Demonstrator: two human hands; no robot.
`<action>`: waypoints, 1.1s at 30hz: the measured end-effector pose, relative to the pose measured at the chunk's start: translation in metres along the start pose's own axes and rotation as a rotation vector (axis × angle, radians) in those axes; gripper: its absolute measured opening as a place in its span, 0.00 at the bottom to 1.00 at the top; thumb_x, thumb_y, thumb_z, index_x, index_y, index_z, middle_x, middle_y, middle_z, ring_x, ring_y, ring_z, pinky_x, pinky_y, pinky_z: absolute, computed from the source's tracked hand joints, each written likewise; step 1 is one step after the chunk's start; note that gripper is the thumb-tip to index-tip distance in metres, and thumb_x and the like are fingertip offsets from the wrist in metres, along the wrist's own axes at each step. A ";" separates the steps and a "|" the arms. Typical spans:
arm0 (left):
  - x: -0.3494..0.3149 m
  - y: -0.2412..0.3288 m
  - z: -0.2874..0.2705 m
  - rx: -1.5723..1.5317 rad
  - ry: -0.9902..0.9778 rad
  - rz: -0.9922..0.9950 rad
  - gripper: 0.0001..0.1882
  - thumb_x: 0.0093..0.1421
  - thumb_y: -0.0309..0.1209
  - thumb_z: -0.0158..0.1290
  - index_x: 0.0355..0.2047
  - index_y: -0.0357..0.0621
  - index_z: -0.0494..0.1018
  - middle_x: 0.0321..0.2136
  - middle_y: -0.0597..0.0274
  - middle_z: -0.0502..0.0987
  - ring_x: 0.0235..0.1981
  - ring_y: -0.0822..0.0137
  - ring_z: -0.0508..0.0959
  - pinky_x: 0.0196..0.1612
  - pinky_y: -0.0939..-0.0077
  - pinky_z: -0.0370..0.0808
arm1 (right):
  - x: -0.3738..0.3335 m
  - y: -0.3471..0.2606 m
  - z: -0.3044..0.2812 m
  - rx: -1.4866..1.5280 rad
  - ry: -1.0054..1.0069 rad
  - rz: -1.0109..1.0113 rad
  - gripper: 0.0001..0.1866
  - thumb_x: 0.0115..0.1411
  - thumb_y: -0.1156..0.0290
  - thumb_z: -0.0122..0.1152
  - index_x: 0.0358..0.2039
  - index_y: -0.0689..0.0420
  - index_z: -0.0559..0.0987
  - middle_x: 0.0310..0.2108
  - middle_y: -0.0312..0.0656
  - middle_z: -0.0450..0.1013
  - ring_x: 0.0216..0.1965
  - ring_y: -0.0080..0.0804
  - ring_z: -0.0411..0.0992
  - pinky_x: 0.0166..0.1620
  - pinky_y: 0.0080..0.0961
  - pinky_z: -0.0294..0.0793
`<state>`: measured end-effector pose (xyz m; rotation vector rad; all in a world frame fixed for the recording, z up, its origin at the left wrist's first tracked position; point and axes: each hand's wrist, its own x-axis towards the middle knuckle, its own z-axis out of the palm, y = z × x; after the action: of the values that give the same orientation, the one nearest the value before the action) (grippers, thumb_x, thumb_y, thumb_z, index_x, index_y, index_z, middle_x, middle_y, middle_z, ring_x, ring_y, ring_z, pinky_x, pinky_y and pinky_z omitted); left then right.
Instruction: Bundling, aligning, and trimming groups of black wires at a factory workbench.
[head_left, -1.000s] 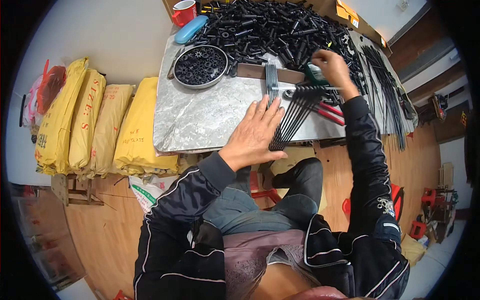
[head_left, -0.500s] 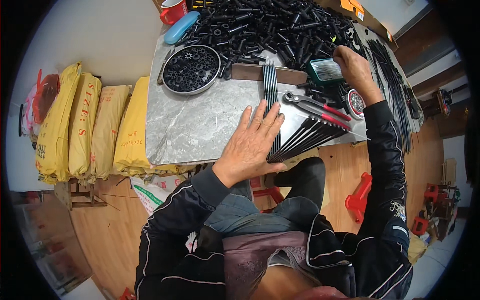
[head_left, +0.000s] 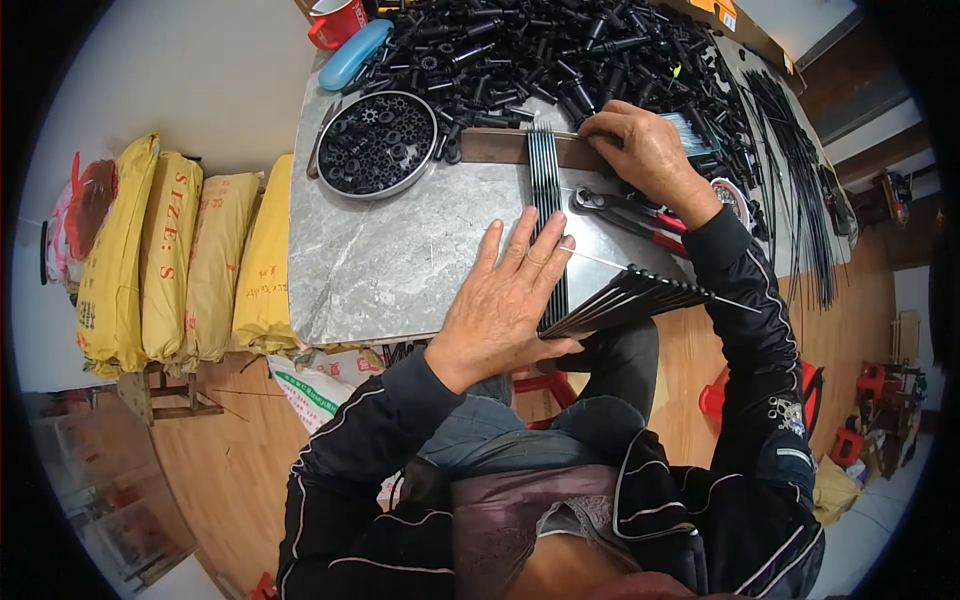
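Observation:
My left hand [head_left: 505, 305] lies flat with spread fingers over a row of thin black rods [head_left: 543, 170] at the table's front edge. The rods' pale far ends rest across a brown strip [head_left: 495, 147]. Beside this hand, more black rods [head_left: 625, 300] fan out to the right past the edge, with a thin white rod [head_left: 598, 257] running across them. My right hand [head_left: 650, 150] is over the strip's right end, its fingers pinched together; what they hold is too small to make out. Below it lie red-handled pliers [head_left: 625, 212], partly covered by the wrist.
A heap of black tubular parts [head_left: 480, 45] covers the back of the table. A round pan [head_left: 375, 195] of small black rings is at left, near a blue case [head_left: 357, 55] and red mug [head_left: 340, 22]. Behind my right hand sits a green tray [head_left: 706, 160]. Yellow sacks [head_left: 180, 260] stand left.
My right hand has moved left from the green tray to the right end of the brown strip. The left hand has stayed spread on the rods.

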<state>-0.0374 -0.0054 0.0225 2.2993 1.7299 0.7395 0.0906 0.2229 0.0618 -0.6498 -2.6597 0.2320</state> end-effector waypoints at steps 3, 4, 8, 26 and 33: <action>0.000 -0.001 0.001 0.016 -0.015 -0.003 0.53 0.41 0.58 0.64 0.60 0.35 0.60 0.64 0.43 0.55 0.66 0.41 0.52 0.65 0.43 0.47 | -0.001 0.001 0.001 0.008 0.005 -0.005 0.07 0.54 0.75 0.60 0.35 0.56 0.81 0.31 0.39 0.74 0.30 0.40 0.75 0.33 0.30 0.74; 0.000 -0.001 0.001 0.005 -0.009 -0.007 0.53 0.41 0.58 0.64 0.60 0.35 0.60 0.64 0.43 0.55 0.66 0.41 0.52 0.65 0.43 0.47 | -0.001 0.001 0.002 0.011 0.008 -0.013 0.08 0.54 0.75 0.60 0.35 0.56 0.81 0.31 0.39 0.74 0.30 0.39 0.75 0.33 0.29 0.74; -0.001 -0.001 0.000 0.015 0.000 -0.001 0.53 0.42 0.59 0.63 0.61 0.36 0.59 0.64 0.43 0.55 0.66 0.42 0.52 0.65 0.43 0.47 | -0.002 0.000 0.002 0.009 -0.003 0.016 0.08 0.54 0.76 0.60 0.36 0.56 0.81 0.31 0.40 0.74 0.30 0.39 0.75 0.34 0.29 0.73; -0.002 -0.003 0.001 -0.017 0.008 -0.001 0.54 0.41 0.57 0.65 0.61 0.34 0.59 0.65 0.43 0.52 0.66 0.41 0.51 0.65 0.43 0.48 | 0.006 0.001 0.006 -0.099 0.000 -0.027 0.08 0.54 0.76 0.59 0.36 0.56 0.81 0.33 0.39 0.74 0.32 0.42 0.74 0.36 0.32 0.74; -0.002 -0.002 0.001 -0.009 0.009 0.004 0.53 0.43 0.56 0.64 0.61 0.33 0.59 0.66 0.43 0.51 0.66 0.41 0.50 0.65 0.44 0.48 | 0.010 0.005 0.011 -0.074 0.041 -0.093 0.07 0.56 0.72 0.57 0.34 0.54 0.81 0.31 0.38 0.74 0.35 0.42 0.74 0.38 0.35 0.74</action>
<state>-0.0393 -0.0068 0.0202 2.2984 1.7225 0.7573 0.0800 0.2313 0.0540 -0.5453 -2.6620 0.0931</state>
